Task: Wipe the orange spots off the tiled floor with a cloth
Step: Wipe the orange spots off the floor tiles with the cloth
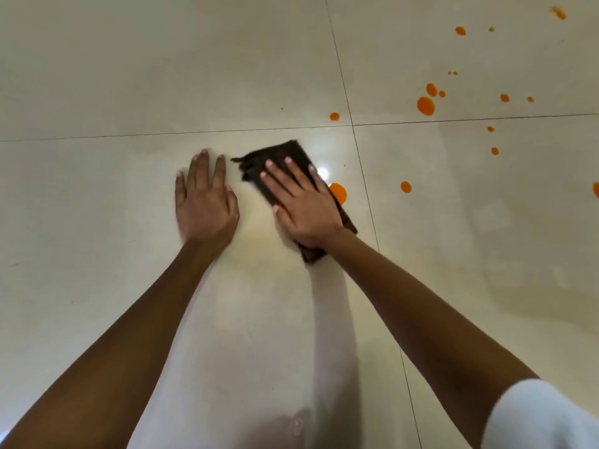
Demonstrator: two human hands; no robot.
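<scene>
Head view: looking down at two bare arms reaching over a glossy cream tiled floor (129, 76).
Cloth: a dark brown folded cloth (285, 153) lies flat on the floor, near where the tile joints cross, angled from upper left to lower right.
Right hand: the right hand (301, 202) lies palm down on the cloth with fingers spread, pressing it to the tile and not gripping it; the cloth's far end looks smeared, perhaps from motion.
Nearest spot: a large orange spot (338, 192) sits at the cloth's right edge, touching it and partly hidden by it and the hand.
Other spots: a big orange spot (425, 106) and many smaller ones are scattered over the tiles to the upper right, well apart from the cloth; one small spot (334, 116) lies just beyond the joint above the cloth.
Left hand: the left hand (205, 199) rests flat on bare tile just beside the cloth, fingers extended, holding nothing.
Sleeve: a white sleeve (538, 416) shows at the lower right.
</scene>
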